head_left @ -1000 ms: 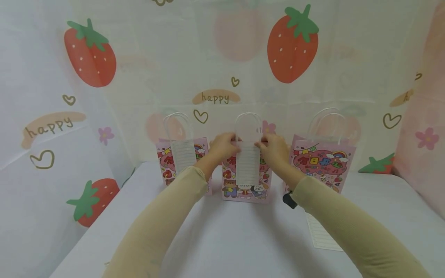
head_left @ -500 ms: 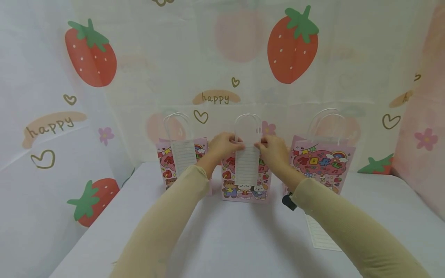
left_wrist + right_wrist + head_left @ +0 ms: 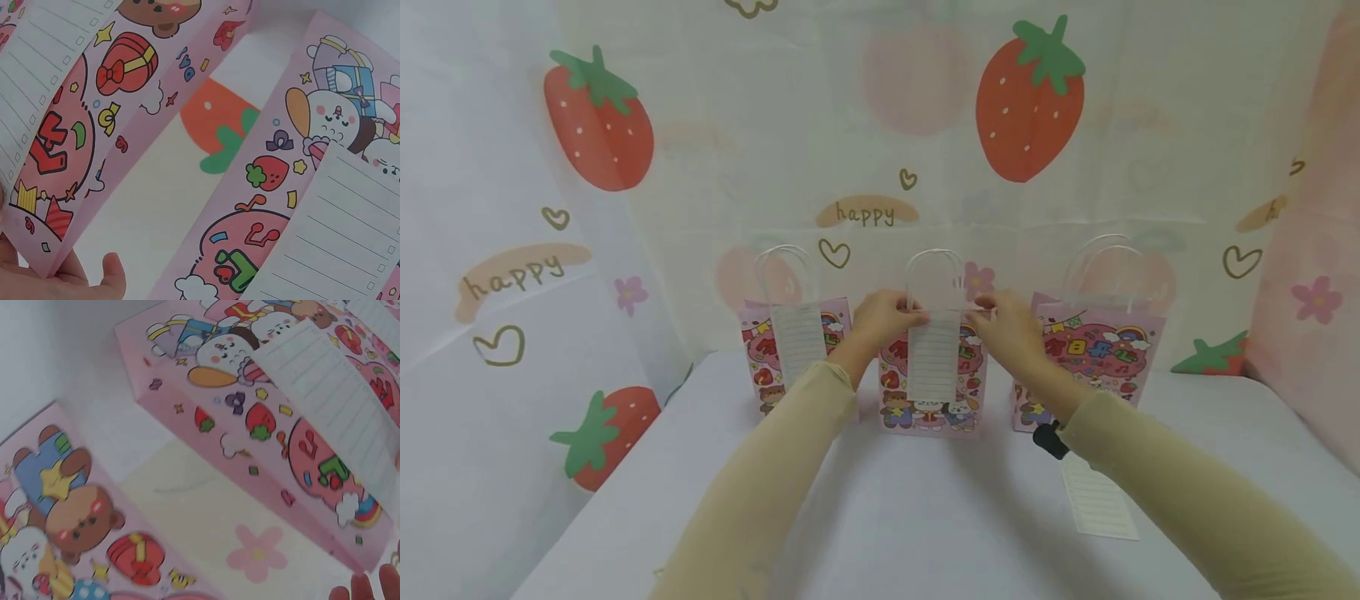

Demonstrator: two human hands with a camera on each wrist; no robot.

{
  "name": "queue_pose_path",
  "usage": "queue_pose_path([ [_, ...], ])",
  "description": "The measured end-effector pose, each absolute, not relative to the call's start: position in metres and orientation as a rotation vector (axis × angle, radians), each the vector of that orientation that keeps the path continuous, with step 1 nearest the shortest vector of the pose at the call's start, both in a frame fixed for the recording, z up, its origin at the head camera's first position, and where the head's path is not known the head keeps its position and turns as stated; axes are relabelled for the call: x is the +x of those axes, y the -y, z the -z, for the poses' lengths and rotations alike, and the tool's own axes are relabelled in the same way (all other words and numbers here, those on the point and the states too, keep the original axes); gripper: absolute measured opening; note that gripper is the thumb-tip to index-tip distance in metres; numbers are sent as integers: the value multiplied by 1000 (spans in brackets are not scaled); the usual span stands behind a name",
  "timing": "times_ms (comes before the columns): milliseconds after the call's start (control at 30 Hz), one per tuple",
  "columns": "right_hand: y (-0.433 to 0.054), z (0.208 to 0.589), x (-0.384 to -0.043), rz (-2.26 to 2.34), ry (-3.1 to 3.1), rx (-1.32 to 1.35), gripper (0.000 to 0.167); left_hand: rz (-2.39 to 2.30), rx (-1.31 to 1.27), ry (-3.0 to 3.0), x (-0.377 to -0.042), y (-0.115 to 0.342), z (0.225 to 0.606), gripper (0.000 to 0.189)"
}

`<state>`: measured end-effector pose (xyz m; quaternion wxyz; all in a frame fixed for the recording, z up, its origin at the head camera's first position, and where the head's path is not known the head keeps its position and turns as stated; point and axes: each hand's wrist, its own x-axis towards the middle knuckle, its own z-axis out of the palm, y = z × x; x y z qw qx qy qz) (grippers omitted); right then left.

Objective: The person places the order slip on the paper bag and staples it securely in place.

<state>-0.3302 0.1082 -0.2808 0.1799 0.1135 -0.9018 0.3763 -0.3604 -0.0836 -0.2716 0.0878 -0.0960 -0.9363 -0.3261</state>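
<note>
A pink cartoon-printed paper gift bag (image 3: 891, 417) stands upright in the middle, a white lined paper strip (image 3: 932, 367) hanging down its front below the clear handle (image 3: 934, 252). My left hand (image 3: 880, 321) pinches the bag's top near the strip's upper left corner, thumb in front; some fingers are behind the bag in the left wrist view. Close by the bag's upper right corner is my right hand (image 3: 1011, 329), thumb and forefinger apart. Its fingertips (image 3: 362, 587) show beside that corner in the right wrist view.
Matching bags stand either side: the left bag (image 3: 760, 375) has a lined strip (image 3: 797, 337) on its front, the right bag (image 3: 1090, 350) has none visible there. Another lined strip (image 3: 1099, 504) lies on the white table (image 3: 910, 517). A strawberry-printed curtain (image 3: 760, 167) hangs behind.
My right hand has moved right, off the middle strip's upper edge. My left thumb has shifted slightly right onto the strip's corner and stays there. The bags stand as before.
</note>
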Motion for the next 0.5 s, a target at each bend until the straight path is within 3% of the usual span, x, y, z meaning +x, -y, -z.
queue_pose_path([
  [500, -183, 267, -288, -1080, 2449, 380, 28, 923, -284, 2780, -358, 83, 274, 23],
])
